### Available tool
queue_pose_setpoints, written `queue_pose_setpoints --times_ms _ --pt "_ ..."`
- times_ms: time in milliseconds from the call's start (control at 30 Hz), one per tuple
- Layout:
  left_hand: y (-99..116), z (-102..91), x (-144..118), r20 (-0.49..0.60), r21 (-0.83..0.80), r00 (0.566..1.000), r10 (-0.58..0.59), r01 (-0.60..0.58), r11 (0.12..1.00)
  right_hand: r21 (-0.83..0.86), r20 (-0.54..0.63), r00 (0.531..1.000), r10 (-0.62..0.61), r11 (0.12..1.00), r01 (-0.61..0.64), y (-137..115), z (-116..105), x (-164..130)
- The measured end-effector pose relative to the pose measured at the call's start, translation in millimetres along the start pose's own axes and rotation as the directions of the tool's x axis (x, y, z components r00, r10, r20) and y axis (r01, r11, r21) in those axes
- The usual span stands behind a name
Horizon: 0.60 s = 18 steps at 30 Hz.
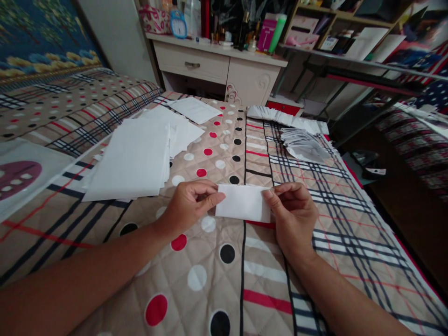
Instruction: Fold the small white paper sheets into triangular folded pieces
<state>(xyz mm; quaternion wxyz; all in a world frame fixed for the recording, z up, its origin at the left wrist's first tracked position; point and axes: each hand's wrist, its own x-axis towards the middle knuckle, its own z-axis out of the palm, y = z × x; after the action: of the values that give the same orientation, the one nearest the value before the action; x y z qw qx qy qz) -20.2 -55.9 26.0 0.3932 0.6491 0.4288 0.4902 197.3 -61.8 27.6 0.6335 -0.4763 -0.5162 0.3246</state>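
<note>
A small folded white paper [243, 203] lies flat on the quilted bed cover [217, 280], pinched at both ends. My left hand [191, 205] grips its left edge with thumb and forefinger. My right hand [292, 214] grips its right edge the same way. A thick stack of white paper sheets [131, 161] lies to the left, just beyond my left hand. More loose sheets [194, 109] spread behind that stack.
Piles of folded white papers [303, 144] and a row of them [285, 119] sit at the far right of the bed. A cream dresser [217, 65] with a blue clock [178, 24] stands behind. Shelves [350, 42] and dark floor [402, 196] are on the right.
</note>
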Motion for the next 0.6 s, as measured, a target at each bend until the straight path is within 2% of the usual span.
queue_pose_setpoints --times_ms 200,600 --pt "1.7 0.7 -0.6 -0.111 0.026 0.994 0.011 -0.008 1.0 -0.024 0.0 1.0 0.016 1.0 -0.016 1.4 -0.2 -1.3" --pt "3.2 1.0 0.3 -0.131 0.062 0.991 0.021 -0.013 0.998 -0.098 0.015 1.0 -0.016 0.995 0.017 0.7 1.3 -0.4"
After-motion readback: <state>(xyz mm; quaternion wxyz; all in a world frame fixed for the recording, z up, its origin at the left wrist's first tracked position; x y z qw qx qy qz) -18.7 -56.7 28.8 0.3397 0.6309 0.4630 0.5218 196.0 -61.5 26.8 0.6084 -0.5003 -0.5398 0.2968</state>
